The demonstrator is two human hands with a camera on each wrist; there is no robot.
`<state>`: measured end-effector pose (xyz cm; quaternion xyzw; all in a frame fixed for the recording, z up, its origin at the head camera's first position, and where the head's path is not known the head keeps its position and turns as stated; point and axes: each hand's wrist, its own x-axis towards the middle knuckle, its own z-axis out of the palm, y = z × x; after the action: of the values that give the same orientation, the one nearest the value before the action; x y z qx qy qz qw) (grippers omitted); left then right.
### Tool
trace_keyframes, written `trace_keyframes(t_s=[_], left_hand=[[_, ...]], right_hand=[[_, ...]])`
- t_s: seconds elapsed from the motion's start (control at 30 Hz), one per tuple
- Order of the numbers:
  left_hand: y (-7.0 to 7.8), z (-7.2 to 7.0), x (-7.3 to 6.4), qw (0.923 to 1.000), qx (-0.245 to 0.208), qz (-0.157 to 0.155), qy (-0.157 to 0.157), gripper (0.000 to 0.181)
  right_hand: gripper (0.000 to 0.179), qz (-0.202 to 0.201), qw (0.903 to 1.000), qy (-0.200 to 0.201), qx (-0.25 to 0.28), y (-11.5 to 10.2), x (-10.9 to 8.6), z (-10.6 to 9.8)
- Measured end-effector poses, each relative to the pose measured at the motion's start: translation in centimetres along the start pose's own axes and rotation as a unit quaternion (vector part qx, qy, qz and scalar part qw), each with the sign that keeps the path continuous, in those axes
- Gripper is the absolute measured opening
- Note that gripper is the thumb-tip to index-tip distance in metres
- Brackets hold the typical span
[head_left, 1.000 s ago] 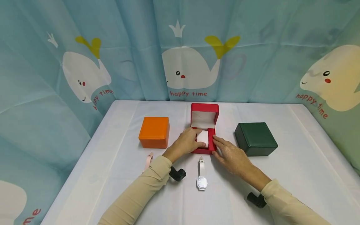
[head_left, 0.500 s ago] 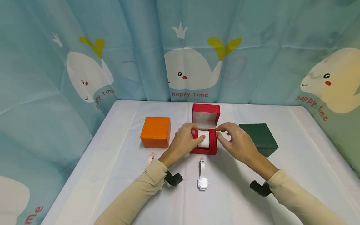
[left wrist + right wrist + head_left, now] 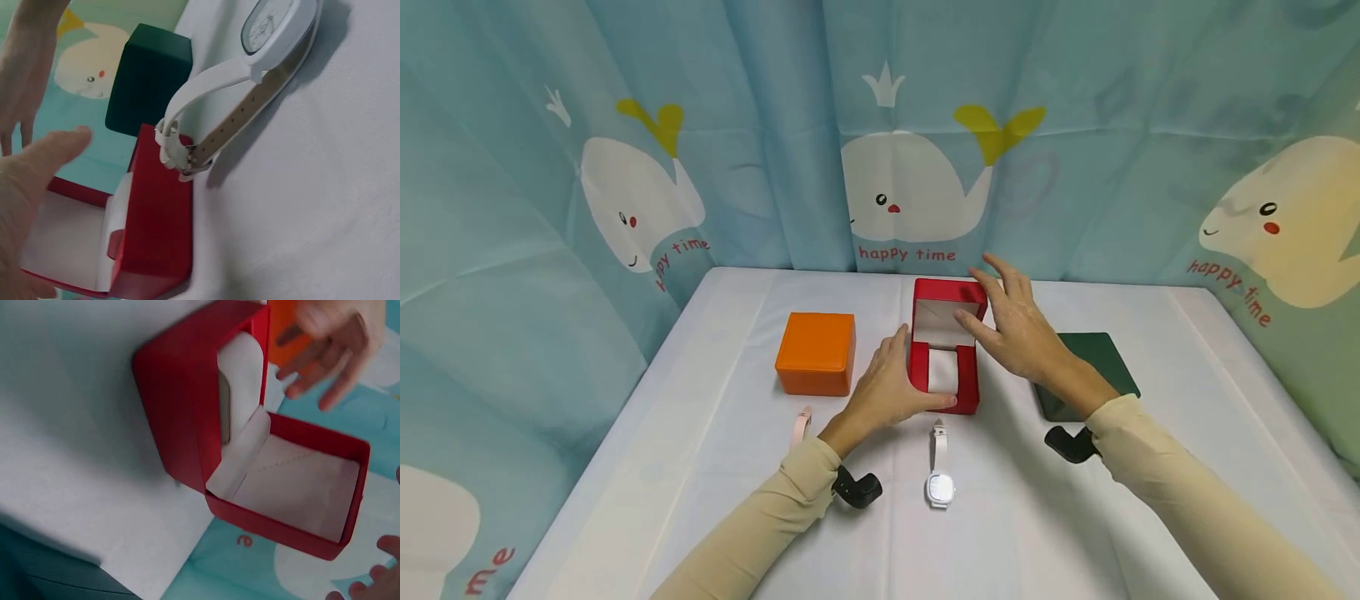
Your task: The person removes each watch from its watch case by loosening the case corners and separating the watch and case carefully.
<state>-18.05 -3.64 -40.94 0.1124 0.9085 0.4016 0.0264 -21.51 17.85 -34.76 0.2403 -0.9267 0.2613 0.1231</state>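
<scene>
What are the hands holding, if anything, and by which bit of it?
Nothing is held. The left hand is spread by the open red watch box, and the right hand hovers near its raised lid.

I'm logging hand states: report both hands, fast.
Left hand: open, holding nothing, beside the open, boxy red case with white lining.
Right hand: open, fingers spread, holding nothing, near the case's raised lid.
</scene>
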Motion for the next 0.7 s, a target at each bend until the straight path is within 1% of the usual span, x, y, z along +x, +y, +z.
trace_keyframes(t_s=[0.07,0.13,0.2,0.23,0.3,0.37,0.47,0.57,0.7], left_hand=[[-0.5,0.2,0.0,0.9998,-0.011,0.006,-0.014,0.117],[-0.9,0.4,0.0,0.9991,-0.025,0.024,-0.023,0.109],[-1.2,0.7,0.0,0.9981,-0.035,0.041,-0.029,0.095],[-1.3,0.9,0.1,0.9979,-0.036,0.044,-0.032,0.089],[-1.4,1.1,0.0,0.9982,-0.025,0.044,-0.031,0.080],[-1.4,1.2,0.0,0.9991,-0.007,0.033,-0.024,0.074],[-1.6,1.3,0.0,0.9995,0.023,0.021,-0.011,0.073],[-1.7,1.4,0.0,0.9990,0.040,0.019,-0.006,0.074],[-1.6,1.6,0.0,0.9983,0.054,0.021,0.001,0.073]], right_hand=[[0.072,0.014,0.9989,-0.044,0.000,0.3,0.6,0.1],[0.073,0.025,0.9965,-0.080,0.005,0.6,1.0,0.4],[0.071,0.031,0.9947,-0.098,0.005,0.7,1.1,0.6],[0.070,0.035,0.9942,-0.102,0.006,0.8,1.0,0.7],[0.070,0.035,0.9945,-0.099,0.007,1.0,0.8,0.8],[0.070,0.031,0.9954,-0.091,0.010,1.0,0.7,0.9],[0.070,0.026,0.9961,-0.082,0.019,1.1,0.7,1.1],[0.066,0.019,0.9976,-0.065,0.014,1.1,0.7,1.3],[0.057,-0.003,0.9995,-0.033,0.001,1.2,0.9,1.3]])
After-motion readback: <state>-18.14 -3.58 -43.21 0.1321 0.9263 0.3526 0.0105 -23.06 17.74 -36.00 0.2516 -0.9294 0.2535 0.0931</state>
